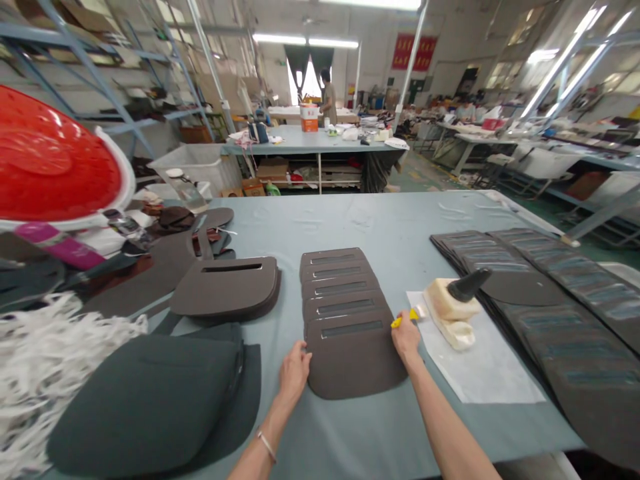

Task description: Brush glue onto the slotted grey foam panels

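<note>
A fanned row of dark brown leather pieces point(345, 313) with slot cut-outs lies in the middle of the grey table point(360, 220). My left hand point(294, 371) rests with curled fingers on the left edge of the nearest piece. My right hand point(406, 337) sits at that piece's right edge, closed on a small yellow-handled tool point(400, 320). Just right of it a cream glue container point(450, 310) with a dark brush handle stands on a white sheet point(480, 373).
More slotted dark pieces point(550, 293) lie in rows at the right. A stack of brown pieces point(227, 288) and dark green panels point(150, 400) lie at the left, with white shredded strips point(45, 373) and a red basket point(50, 160). A person stands at a far table.
</note>
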Motion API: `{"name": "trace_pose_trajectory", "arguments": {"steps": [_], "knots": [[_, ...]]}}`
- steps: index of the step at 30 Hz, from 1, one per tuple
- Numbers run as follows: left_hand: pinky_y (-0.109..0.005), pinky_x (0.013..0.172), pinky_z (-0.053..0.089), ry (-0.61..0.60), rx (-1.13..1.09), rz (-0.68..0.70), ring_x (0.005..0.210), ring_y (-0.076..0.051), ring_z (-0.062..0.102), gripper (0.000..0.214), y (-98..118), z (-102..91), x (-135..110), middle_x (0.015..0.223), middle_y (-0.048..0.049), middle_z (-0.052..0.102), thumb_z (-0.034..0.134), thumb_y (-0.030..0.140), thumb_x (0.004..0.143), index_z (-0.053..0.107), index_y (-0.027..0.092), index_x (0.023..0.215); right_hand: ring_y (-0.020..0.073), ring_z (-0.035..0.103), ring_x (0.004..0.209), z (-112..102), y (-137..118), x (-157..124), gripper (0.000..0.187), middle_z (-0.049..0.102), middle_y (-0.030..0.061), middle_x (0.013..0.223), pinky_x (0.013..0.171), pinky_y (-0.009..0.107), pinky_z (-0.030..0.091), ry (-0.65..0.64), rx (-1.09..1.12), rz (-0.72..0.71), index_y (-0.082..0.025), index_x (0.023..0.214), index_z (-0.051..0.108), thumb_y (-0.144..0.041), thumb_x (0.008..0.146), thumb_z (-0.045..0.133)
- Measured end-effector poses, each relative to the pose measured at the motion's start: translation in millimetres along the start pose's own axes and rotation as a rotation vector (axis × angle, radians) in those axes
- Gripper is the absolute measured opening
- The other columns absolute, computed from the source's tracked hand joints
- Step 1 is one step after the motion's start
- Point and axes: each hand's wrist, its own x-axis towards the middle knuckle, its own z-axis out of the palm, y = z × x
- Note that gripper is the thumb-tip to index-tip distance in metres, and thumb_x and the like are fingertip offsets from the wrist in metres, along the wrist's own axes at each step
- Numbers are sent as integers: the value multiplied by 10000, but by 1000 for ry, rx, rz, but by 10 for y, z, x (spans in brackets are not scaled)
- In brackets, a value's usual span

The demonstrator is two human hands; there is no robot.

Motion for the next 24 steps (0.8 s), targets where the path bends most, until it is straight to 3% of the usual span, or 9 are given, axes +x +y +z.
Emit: {"name": "trace_pose_trajectory", "arguments": {"steps": [12,19,22,24], "knots": [[-246,664,377,-6,56,6,771,-154,607,265,36,-25,-24,792,-9,650,442,230,843,452,209,1107,198,637,724,104,38,53,217,612,57,783,575,248,360,-3,-30,-13,-202,1070,470,-168,860,426],[-287,789,405,50,196,4,982,-202,561,342,244,-52,-118,1114,-135,555,426,166,804,511,171,1136,221,618,818,64,-25,-71,244,585,107,873,608,269,414,92,-113,-196,-183,1038,504,-118,838,381],[-275,803,419,34,103,-23,983,-188,560,328,258,-185,-110,1122,-109,545,422,154,793,554,200,1089,279,603,888,35,40,-122,256,572,140,869,673,349,463,201,-94,-287,-203,1014,538,-154,799,408],[-270,835,422,77,27,6,986,-175,559,315,154,-398,-114,1106,-85,560,384,194,827,565,232,1082,312,609,865,-7,119,-92,252,568,135,835,712,426,480,215,-23,-310,-251,965,565,-185,752,447]]}}
